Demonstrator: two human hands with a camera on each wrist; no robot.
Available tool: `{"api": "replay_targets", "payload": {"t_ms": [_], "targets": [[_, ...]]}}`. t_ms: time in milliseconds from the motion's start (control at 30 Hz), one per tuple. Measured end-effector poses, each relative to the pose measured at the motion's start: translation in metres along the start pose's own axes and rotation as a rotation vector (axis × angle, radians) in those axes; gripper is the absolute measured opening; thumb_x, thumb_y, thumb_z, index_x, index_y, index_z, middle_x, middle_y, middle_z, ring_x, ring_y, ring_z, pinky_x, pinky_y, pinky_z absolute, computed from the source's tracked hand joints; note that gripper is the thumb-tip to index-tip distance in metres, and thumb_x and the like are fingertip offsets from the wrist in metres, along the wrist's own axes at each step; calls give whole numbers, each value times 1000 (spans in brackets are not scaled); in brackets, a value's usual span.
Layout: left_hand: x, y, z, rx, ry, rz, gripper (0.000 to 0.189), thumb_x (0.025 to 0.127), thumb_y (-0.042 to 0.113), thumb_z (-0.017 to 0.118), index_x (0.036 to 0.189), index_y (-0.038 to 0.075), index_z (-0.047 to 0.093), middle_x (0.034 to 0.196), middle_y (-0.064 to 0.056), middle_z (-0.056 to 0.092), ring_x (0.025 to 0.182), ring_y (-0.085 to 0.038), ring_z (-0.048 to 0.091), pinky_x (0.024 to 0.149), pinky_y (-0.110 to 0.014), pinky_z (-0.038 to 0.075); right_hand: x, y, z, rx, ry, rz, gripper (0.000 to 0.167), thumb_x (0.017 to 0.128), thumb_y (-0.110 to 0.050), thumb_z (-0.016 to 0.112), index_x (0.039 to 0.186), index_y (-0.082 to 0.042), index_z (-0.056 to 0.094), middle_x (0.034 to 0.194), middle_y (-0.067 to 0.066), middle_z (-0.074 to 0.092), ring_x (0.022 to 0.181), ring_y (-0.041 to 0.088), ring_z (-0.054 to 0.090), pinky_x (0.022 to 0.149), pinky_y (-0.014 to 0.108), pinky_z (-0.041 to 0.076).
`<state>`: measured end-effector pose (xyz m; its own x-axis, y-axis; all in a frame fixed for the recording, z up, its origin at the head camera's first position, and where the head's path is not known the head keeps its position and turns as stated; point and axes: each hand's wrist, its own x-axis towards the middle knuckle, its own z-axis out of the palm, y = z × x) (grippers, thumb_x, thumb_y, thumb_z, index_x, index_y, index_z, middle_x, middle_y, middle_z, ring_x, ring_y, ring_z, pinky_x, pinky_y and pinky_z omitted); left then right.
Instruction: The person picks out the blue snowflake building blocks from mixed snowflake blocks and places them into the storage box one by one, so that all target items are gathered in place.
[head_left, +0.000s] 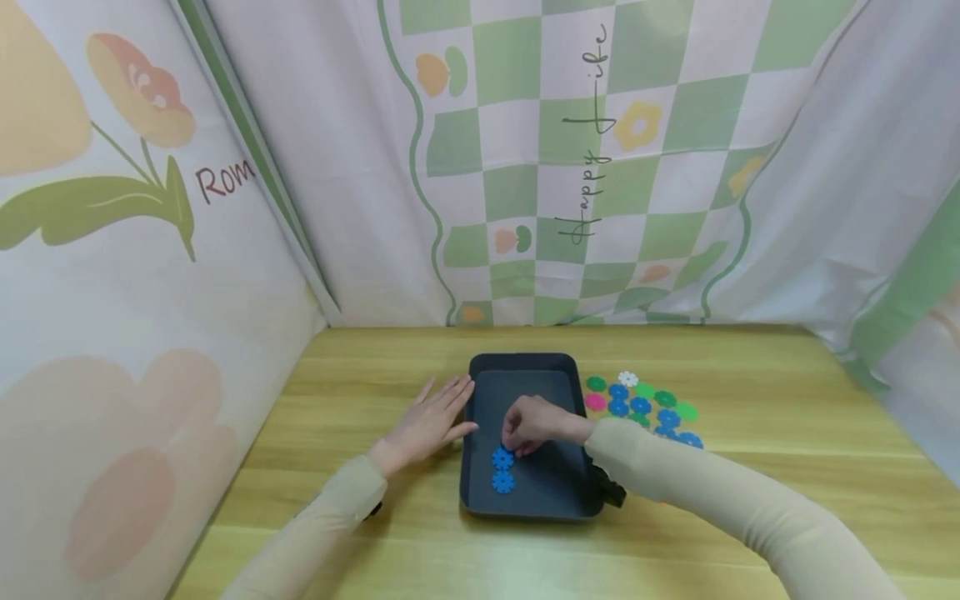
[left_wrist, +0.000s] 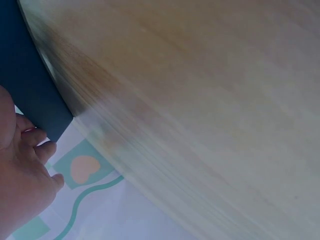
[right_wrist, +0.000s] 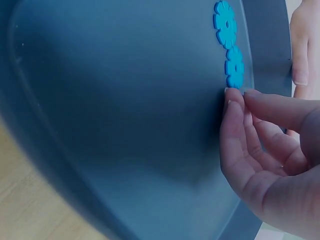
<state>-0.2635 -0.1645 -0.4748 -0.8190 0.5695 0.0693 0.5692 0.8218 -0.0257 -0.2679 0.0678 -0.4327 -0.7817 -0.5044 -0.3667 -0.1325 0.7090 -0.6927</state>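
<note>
Two blue snowflake building discs lie in a line in a dark grey tray (head_left: 555,492). In the head view, the nearer blue disc (head_left: 503,482) lies flat, and the farther blue disc (head_left: 502,458) meets the right hand (head_left: 534,422). Right thumb and fingertips are pinched together at that disc's edge, as the right wrist view shows on the disc (right_wrist: 234,67); whether another piece is hidden between them, I cannot tell. The left hand (head_left: 431,419) rests against the tray's left side, its fingers mostly extended. Seen from the left wrist, that hand (left_wrist: 25,175) is beside the tray's corner.
Right of the tray, loose discs lie on the wooden table (head_left: 787,433): several blue ones (head_left: 640,406), green ones (head_left: 665,398), a pink one (head_left: 595,402) and a white one (head_left: 628,379). The right forearm covers part of them. A patterned curtain (head_left: 570,192) hangs behind.
</note>
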Motion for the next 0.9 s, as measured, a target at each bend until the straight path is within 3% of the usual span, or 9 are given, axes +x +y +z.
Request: {"api": "replay_targets", "payload": {"t_ms": [400,667,900], "targets": [[1,0,1,-1,20,16,74,103,58,34,158,10,24,165,-6,26,152,-22,30,125,-53,22,-17,5,-23,81,31,-30,6,90,-6,70,90,-1,71,85,8,73,74,16,71,73,34,63],[0,0,1,-12,14,13,74,103,57,35,158,9,23,165,-6,24,153,-23,28,125,-53,21,-40,29,-53,167,52,-71,13,93,-9,66,100,2,68,93,14,73,81,17,71,82,40,62],[0,1,-1,-18,-12,9,75,103,59,32,159,11,19,166,-6,21,153,-22,25,126,-53,20,-68,51,-76,179,100,-50,19,95,-14,63,105,3,65,102,18,70,91,23,71,85,43,60]]}}
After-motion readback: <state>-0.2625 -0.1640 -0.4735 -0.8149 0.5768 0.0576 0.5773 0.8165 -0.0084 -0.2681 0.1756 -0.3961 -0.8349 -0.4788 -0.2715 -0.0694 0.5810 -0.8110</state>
